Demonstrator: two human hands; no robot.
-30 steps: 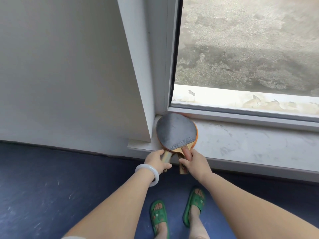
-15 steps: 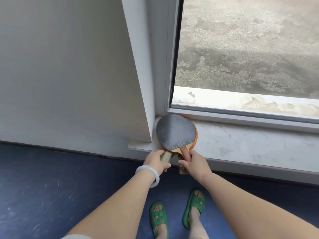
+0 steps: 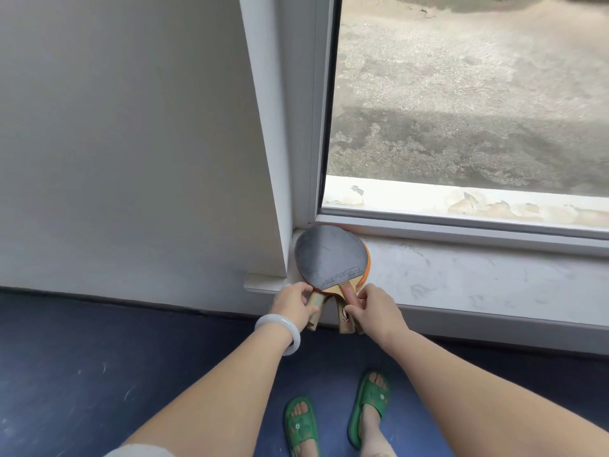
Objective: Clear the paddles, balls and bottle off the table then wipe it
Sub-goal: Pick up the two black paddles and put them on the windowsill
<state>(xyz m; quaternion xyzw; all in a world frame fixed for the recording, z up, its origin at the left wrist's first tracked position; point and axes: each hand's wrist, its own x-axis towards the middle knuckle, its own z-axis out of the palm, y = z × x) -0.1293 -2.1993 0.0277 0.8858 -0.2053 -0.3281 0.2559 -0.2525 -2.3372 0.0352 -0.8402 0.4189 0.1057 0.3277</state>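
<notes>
wall (image 3: 115,143): plain pale surface filling your left side, ending at the window recess.
window (image 3: 461,94): white frame, rough ground outside.
floor (image 3: 82,357): dark blue, under your feet.
windowsill (image 3: 478,278): pale and scuffed; it carries the paddles in its left corner.
paddles (image 3: 329,255): two, stacked flat, black face on top, an orange rim (image 3: 366,262) showing at the right. the blades point away from you into the frame corner, touching it. the long axes run from window to you, and the handles overhang the sill's front edge, splayed slightly apart.
left hand (image 3: 295,303): your fingers are curled round the left handle (image 3: 315,306).
right hand (image 3: 375,308): you pinch the right handle (image 3: 344,319), forefinger laid along its neck.
sandals (image 3: 301,427): green, one on each foot.
bracelet (image 3: 283,328): pale ring on your left wrist.
</notes>
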